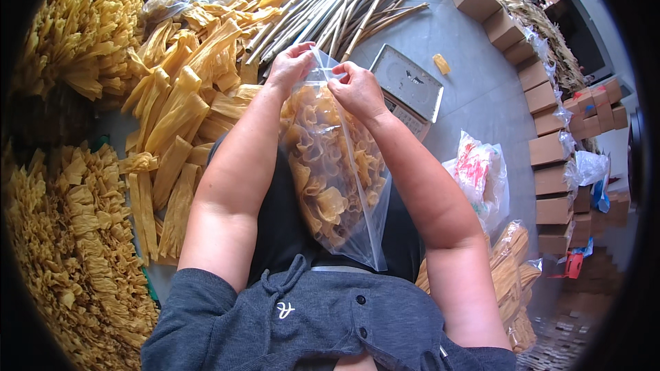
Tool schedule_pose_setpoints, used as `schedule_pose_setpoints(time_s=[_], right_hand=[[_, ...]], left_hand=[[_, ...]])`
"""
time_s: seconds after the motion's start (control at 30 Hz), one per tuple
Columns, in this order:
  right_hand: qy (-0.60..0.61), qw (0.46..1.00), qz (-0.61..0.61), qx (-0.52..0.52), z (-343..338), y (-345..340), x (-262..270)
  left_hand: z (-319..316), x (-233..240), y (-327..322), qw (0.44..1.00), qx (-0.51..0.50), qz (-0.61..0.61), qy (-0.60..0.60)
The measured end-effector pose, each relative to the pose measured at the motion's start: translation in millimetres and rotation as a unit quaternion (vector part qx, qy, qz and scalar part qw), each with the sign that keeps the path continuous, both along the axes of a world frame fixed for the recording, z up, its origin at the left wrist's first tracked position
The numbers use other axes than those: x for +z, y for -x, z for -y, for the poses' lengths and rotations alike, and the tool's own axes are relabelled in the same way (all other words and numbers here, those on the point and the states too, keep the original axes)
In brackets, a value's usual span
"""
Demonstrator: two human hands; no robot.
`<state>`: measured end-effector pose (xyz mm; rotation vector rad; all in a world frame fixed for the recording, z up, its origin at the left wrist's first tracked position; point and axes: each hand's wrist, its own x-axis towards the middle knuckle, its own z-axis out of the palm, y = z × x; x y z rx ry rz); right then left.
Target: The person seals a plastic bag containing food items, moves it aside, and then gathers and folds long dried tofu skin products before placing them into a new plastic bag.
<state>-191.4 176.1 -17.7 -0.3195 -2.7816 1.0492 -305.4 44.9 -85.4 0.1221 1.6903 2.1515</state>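
A clear plastic bag [330, 175] filled with curled, yellow-brown dried sheets, possibly dried tofu skin, lies on my lap. Its far end is pinched between both hands. My left hand [293, 66] grips one side of that end, fingertips together. Close beside it, my right hand [357, 88] holds the other side between thumb and fingers. A narrow pale strip runs across the plastic between the hands. Long flat dried sheets [175, 108] are heaped to the left of the bag. A flat scale [407, 82] with a metal platform rests on the floor just beyond my right hand.
Bamboo-like sticks [340, 5] lie beyond my hands. Large stacks of dried sheets [77, 226] stand at the left. Cardboard boxes [551, 180] line the right side. A printed plastic bag [477, 175] and wrapped bundles [508, 268] are near my right arm. One small yellow piece [441, 64] lies on the floor.
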Motion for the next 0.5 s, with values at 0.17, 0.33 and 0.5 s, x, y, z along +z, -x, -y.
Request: schedule_pose_setpoints(time_s=[0.17,0.33,0.5], right_hand=[[-0.062,0.997,-0.015,-0.031,3.9,31.0,-6.0],[0.026,0.999,0.008,-0.033,-5.0,49.5,-11.7],[-0.035,0.998,0.018,-0.042,9.2,42.1,7.9]], left_hand=[[-2.2,-10.6,8.1,0.997,-0.024,-0.037,-0.063],[-4.4,-0.6,5.2,0.993,-0.043,-0.02,-0.105],[-0.3,2.5,3.1,0.997,-0.019,-0.016,-0.076]])
